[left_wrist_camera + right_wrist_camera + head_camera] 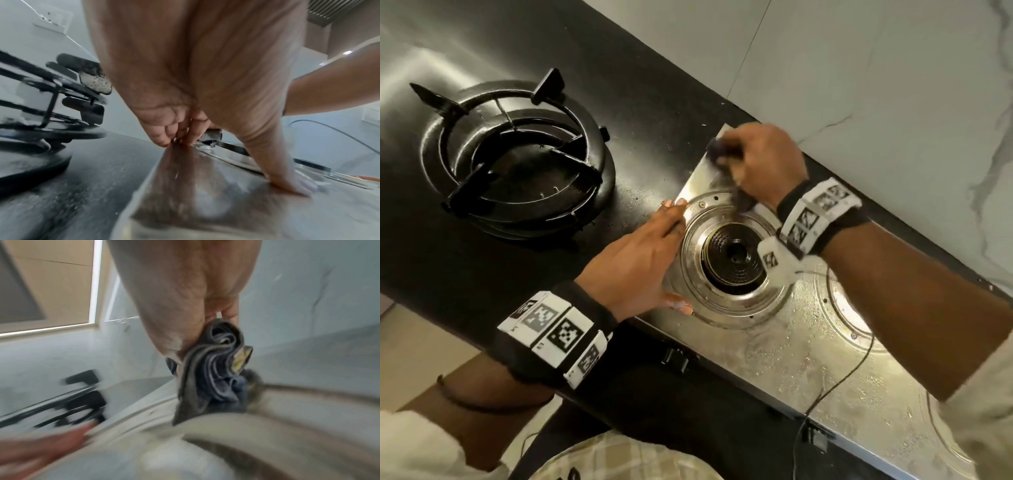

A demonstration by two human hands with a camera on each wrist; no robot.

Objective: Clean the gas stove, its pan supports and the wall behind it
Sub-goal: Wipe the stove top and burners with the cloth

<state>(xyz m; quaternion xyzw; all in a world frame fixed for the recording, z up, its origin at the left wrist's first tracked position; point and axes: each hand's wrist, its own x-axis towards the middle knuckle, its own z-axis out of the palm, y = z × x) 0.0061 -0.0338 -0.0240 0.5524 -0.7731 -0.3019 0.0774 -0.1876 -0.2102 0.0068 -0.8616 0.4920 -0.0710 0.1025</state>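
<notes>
**While the cloth scrubs the stove's far corner, the other hand braces the steel**

While the right hand (760,161) works a bunched dark cloth (213,369) over the top corner of the steel gas stove (801,346), just above centre in the head view, its fingers are clamped round the wad. The left hand (640,260) lies flat at the stove's left edge, fingers straight and close together, thumb spread toward the burner ring (732,263).

Doing this step well probably means keeping that flat hand pressing down so the stove does not slide on the black tabletop (647,113), and driving the cloth right into the corner and along the raised ring, where grime tends to collect. Refolding to a fresh face looks wise, as the cloth seems soiled. The surface at lower right of the head view looks wet or speckled, so it likely needs another pass.

Only the head view shows the layout: 2 pan supports (517,150) stacked at upper left on the tabletop, well apart from the stove, and the pale marbled wall (893,85) at upper right. The right wrist view alone shows the cloth's folds and a yellowish patch, though much of it is blurred. The left wrist view alone shows the fingertips (164,141) and thumb meeting the steel.
</notes>
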